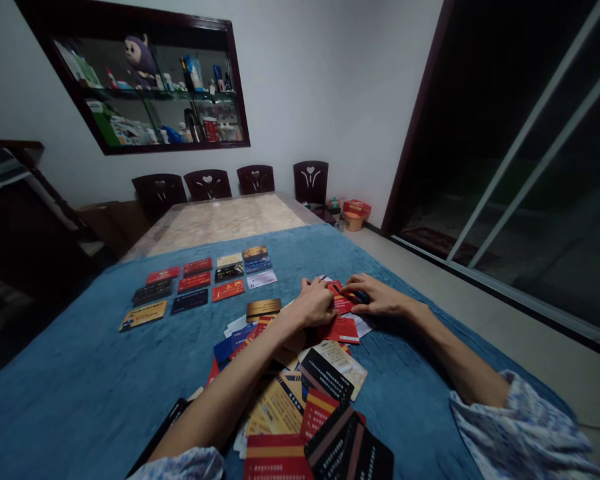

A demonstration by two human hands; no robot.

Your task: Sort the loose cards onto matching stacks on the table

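My left hand (316, 301) has its fingers curled at the left edge of a red card (344, 305) on the pile's far right end; its fingertips are partly hidden. My right hand (377, 295) reaches in from the right, its fingertips at the same red card. Between its thumb and fingers is a small dark object (361, 297), too covered to name. Another red card (344, 329) lies just below. Under my left forearm spreads a heap of overlapping cards, among them a yellow card (279, 403), a black card (327, 375) and a gold card (263, 309).
Several cards, such as a red one (228, 290) and a yellow one (143, 315), lie in rows farther left on the blue cloth (105, 363). Beyond it shows the bare stone tabletop (230, 217). Dark chairs (311, 181) stand behind; a glass door (520, 167) is at right.
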